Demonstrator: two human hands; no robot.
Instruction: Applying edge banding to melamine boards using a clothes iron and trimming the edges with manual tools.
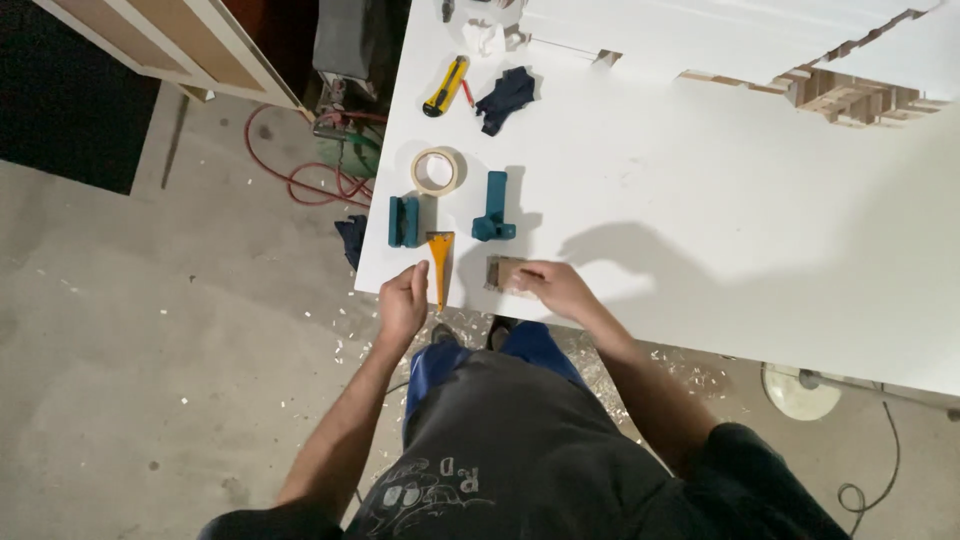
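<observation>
1. While the right hand (555,288) lies flat on a small wooden block (500,273), its fingers are spread over the block's right end and press it onto the white tabletop (700,200), close to the near edge.
2. Just to the left, the left hand (403,300) is curled at the table's edge, its fingertips closed on the narrow lower end of an orange scraper (440,262); how firmly it pinches I cannot tell.
3. That scraper lies on the tabletop with its wide end pointing away from the person, between the two hands.
4. Beyond the scraper's wide end sits a teal block-shaped tool (404,221), and to its right a teal L-shaped tool (494,208), the two set apart.
5. Farther back lies a roll of masking tape (438,171), flat on the table.
6. Past that, a yellow utility knife (446,86) lies beside a red pencil (467,94) and a dark blue glove (506,98).
7. On the concrete floor (150,330) to the left, a red hose (310,180) is coiled, and wood shavings (350,340) lie scattered under the table's edge.
</observation>
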